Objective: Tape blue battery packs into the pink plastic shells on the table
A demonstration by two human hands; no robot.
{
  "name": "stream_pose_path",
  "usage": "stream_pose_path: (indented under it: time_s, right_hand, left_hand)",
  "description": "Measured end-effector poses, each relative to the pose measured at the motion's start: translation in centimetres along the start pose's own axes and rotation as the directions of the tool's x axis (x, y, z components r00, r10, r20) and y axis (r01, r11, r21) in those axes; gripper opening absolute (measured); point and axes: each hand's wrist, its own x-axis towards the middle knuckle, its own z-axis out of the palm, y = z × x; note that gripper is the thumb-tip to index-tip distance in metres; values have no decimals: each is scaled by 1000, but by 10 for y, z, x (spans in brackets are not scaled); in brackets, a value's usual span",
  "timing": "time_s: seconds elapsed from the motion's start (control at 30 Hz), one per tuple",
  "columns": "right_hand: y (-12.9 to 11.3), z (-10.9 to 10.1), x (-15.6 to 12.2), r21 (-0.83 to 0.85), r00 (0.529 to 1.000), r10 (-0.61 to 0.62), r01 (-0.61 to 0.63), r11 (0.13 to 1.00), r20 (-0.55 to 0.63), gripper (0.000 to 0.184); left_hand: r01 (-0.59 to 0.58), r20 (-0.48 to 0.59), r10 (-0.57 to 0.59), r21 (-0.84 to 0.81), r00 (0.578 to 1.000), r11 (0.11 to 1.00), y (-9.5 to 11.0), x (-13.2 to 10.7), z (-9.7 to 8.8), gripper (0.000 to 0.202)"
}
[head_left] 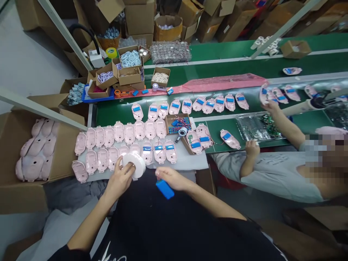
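A white roll of tape point(138, 165) is in my left hand point(122, 175), fingers closed around its ring. My right hand point(172, 178) pinches the thin wires of a blue battery pack point(165, 189), which dangles below the fingertips in front of my dark shirt. Just beyond both hands, pink plastic shells point(102, 159) stand in two rows on a pale foam sheet point(190, 161). The shells at the right end of the near row, such as one pink shell point(159, 155), carry blue batteries; the tape roll partly covers others.
A cardboard box of batteries point(178, 121) and a small handheld fan point(181, 133) are beyond my right hand. Shells with batteries line the green conveyor point(116, 112). A large carton of shells point(61, 152) stands at left. A co-worker point(274, 170) handles a shell at right.
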Motion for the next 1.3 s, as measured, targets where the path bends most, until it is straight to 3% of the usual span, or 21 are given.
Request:
stream_pose_path:
  time_s: [0.1, 0.2, 0.27, 0.33, 0.4, 0.47, 0.53, 0.7, 0.8, 0.93, 1.0, 1.07, 1.17, 1.3]
  right_hand:
    - [2, 12, -25, 79, 979, 135, -149, 986, 154, 60]
    - [1, 21, -41, 188, 962, 114, -163, 969, 248, 57]
    - [-4, 25, -42, 106, 987, 24, -41, 993, 158, 52]
    - [-8, 26, -34, -136, 994, -83, 73, 988, -68, 48]
    - [-9, 22, -19, -408, 928, -201, 59, 911, -314, 45]
    - [-8, 14, -1, -578, 836, -291, -38, 815, -465, 43]
    - [-6, 7, 15, -666, 801, -344, -88, 741, -489, 41]
    - [4, 1, 32, -750, 839, -409, 1, 661, -359, 41]
    - [10, 3, 33, -745, 864, -361, -25, 667, -352, 39]
    - [13, 2, 30, -593, 909, -209, -51, 803, -361, 35]
    - [17, 0, 30, -391, 954, -133, 18, 920, -270, 28]
    - [26, 1, 34, -115, 982, -75, 55, 992, -171, 48]
    - [50, 12, 48, 226, 979, 14, 33, 974, -206, 67]
    - [84, 30, 79, 422, 895, 87, 118, 899, -437, 71]
  left_hand:
    - [11, 16, -11, 0, 1000, 1000, 0, -2, 0, 41]
    - [20, 34, -20, -18, 999, 1000, 4, -2, -2, 43]
    - [25, 43, -24, -35, 999, 999, 9, -1, -5, 43]
    - [56, 42, -54, -53, 998, 997, 14, 1, -7, 46]
    - [102, 32, -100, -74, 995, 992, 20, 3, -8, 50]
    - [126, 19, -125, -98, 992, 987, 25, 6, -9, 55]
    - [122, 11, -122, -118, 992, 985, 29, 8, -8, 57]
    - [106, 13, -106, -92, 994, 990, 33, 10, -6, 58]
    - [94, 23, -92, -72, 995, 993, 33, 9, -7, 57]
    - [113, 54, -111, -47, 992, 992, 34, 8, -9, 56]
    - [149, 66, -146, -52, 987, 987, 33, 8, -10, 56]
    - [181, 80, -177, -51, 981, 982, 31, 8, -9, 55]
    - [209, 112, -207, -10, 972, 978, 27, 10, -2, 54]
    - [260, 111, -257, -13, 960, 965, 20, 10, 21, 50]
